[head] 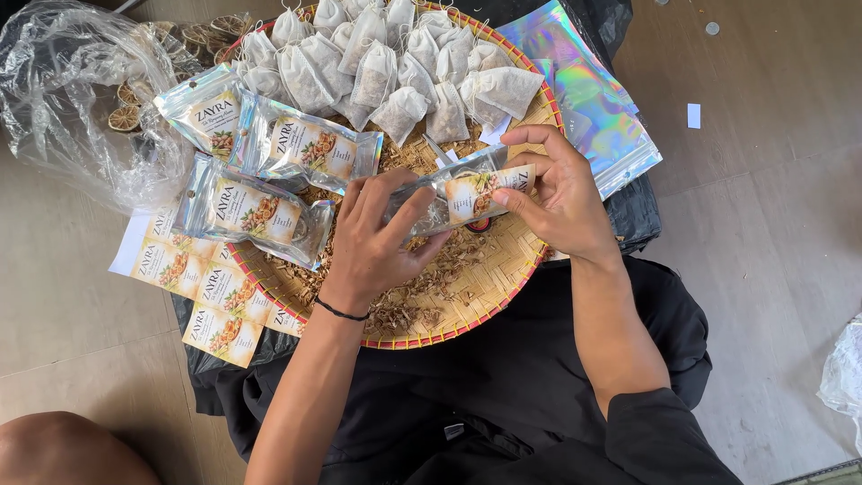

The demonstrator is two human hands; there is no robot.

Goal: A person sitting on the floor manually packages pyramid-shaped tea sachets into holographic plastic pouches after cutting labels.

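Both hands pinching one clear labelled pouch [467, 193] above the middle of the round woven tray [503, 269]: left hand [377, 238] curled over its left end, fingers closed on the film; right hand [561, 193] gripping the right end, thumb beneath and fingertips along the upper edge. Pouch held level, label facing up, clear of the loose dried bits [422, 287] scattered on the tray.

For a clean result, judged from this hold: keep the pouch flat and taut between the two grips, so the film does not wrinkle under the label. Press along the edge with fingertips in one even pass, not in dabs. Keep the contents shaken away from the mouth before pressing, since crumbs there would likely spoil the closure. Hold well above the loose bits to avoid picking any up.

Nearby: finished pouches [269, 175] stacked on the tray's left rim, small white filter bags [386, 63] heaped at the far side, spare labels [202, 287] to the left on the floor, iridescent empty pouches [593, 108] at the right.
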